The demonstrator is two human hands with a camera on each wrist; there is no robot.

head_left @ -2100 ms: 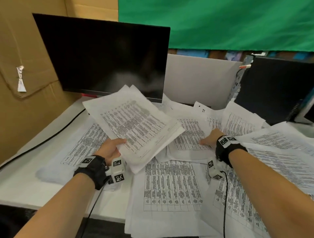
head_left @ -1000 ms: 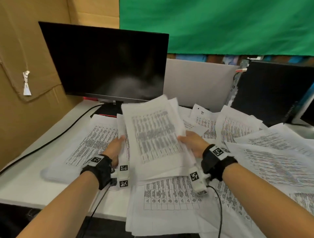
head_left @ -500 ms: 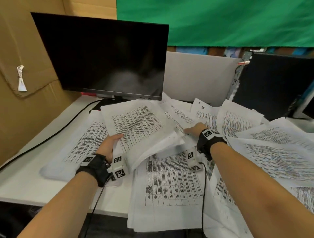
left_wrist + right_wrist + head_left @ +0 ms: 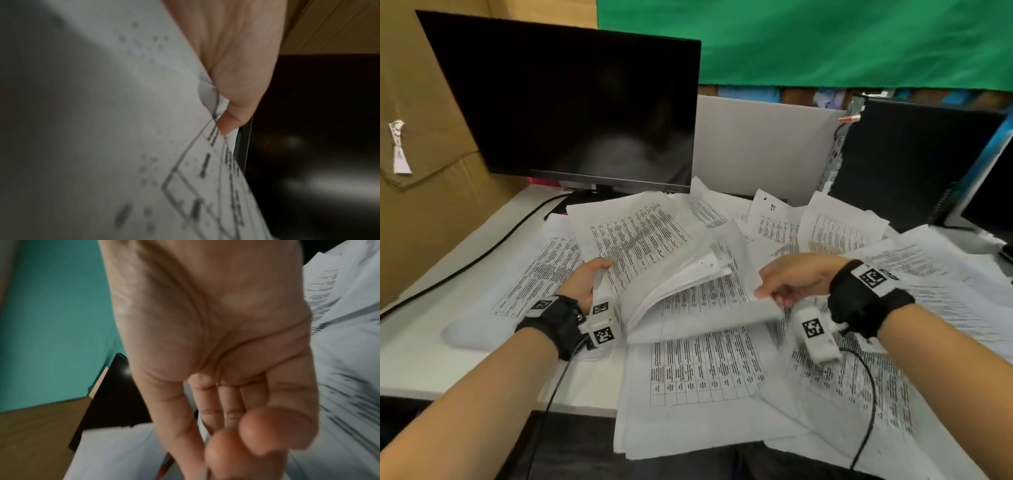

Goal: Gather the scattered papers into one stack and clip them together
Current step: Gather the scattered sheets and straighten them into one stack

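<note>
Honestly you're early: left hand grips the white printed-paper bundle, right hand pinches another sheet, loose sheets cover the desk's right edge, nothing clipped.

Both forearms extend forward, each wrist bearing a black strap with a white tagged module. Left hand, thumb uppermost, closes its grip on the edge of a sheaf of papers. Right hand, palm down, pinches a sheet corner between thumb and fingertips.
</note>
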